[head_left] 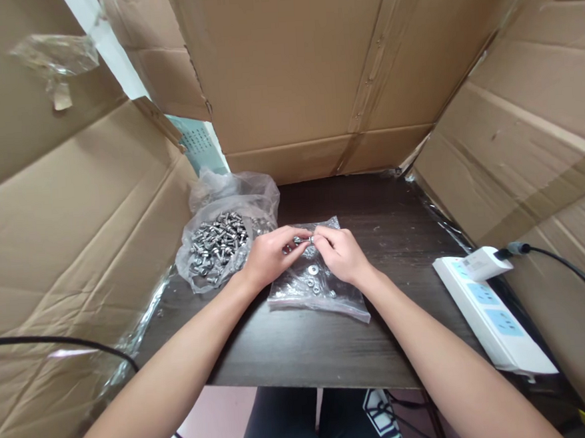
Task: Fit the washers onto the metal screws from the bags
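While both hands pinch one small screw (301, 241) between them, a slip is the risk.
Left-hand fingers (293, 235) and right-hand fingers (322, 237) press together on the screw and what looks like a washer, just above the flat bag (317, 284) of washers. Dropped, the part could roll off the bench (302, 352) edge nearest the person. Left of the flat bag, the open screw bag (219, 244) could spill if the left hand (270, 255) nudges it; the right hand (342, 252) rests on the flat bag.

Bag of screws (218, 241) left of washer bag (315, 287); power strip (492, 315) far right.
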{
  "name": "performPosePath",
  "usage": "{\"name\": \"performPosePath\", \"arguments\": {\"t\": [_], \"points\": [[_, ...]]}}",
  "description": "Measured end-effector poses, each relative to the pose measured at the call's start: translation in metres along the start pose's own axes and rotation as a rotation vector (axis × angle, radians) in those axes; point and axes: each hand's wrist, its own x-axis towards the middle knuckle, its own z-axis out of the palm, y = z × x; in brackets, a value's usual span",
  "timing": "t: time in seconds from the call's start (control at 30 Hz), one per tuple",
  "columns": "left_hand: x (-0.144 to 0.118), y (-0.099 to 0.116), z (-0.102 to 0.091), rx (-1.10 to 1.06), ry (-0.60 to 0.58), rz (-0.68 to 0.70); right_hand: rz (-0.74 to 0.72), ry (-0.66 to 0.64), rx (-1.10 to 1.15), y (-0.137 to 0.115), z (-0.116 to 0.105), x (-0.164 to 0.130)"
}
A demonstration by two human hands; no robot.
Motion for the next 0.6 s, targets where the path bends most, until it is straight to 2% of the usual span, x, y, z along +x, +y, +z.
{"name": "performPosePath", "arguments": {"t": [0.27, 0.4, 0.6], "points": [[0.0008, 0.0007, -0.0014, 0.005, -0.015, 0.003, 0.014, 0.021, -0.029, -0.0003, 0.0027, -0.0007], [0.0006, 0.001, -0.0016, 0.003, -0.011, -0.014, 0.069, 0.009, -0.098, 0.0008, 0.0026, -0.0011], [0.0001, 0.0014, -0.0005, -0.004, -0.017, -0.002, 0.014, 0.008, -0.065, 0.0003, 0.0003, -0.0014]]}}
